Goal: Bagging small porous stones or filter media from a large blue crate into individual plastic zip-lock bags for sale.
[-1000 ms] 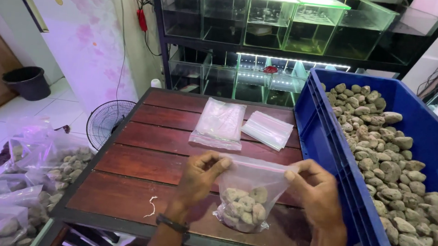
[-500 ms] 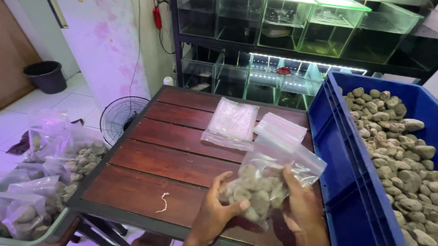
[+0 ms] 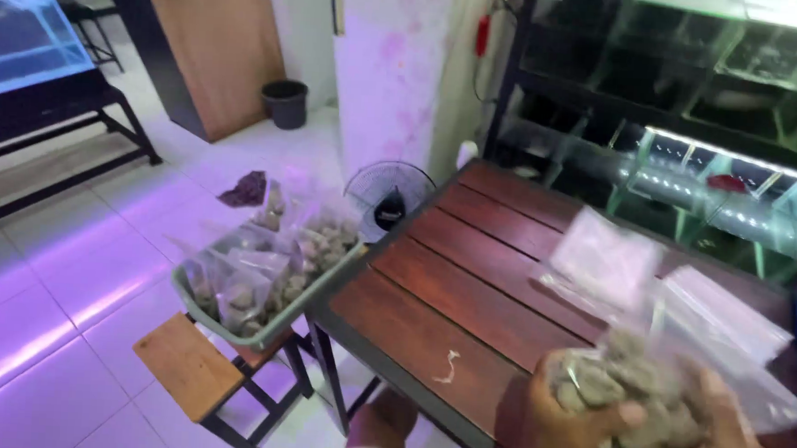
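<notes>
Both hands, left (image 3: 569, 420) & right (image 3: 721, 435), grip pinching bag of stones (image 3: 641, 405), lower right, over desk (image 3: 467, 299); packing step; tray (image 3: 261, 290) center-left.

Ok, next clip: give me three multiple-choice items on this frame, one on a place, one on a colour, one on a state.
1. Where does the green tub of filled bags stand?
A. on the wooden stool beside the table
B. on the table top
C. on the floor by the bin

2. What colour is the table top?
A. white
B. reddish-brown
C. blue

3. How is the bag of stones held?
A. lying flat on the table, untouched
B. gripped between both hands
C. hanging from one finger

Answers:
1 A: the tub rests on the stool, off the table's left edge.
2 B: the slats are dark red-brown wood.
3 B: the left hand and right hand close around the bag from either side.
</notes>
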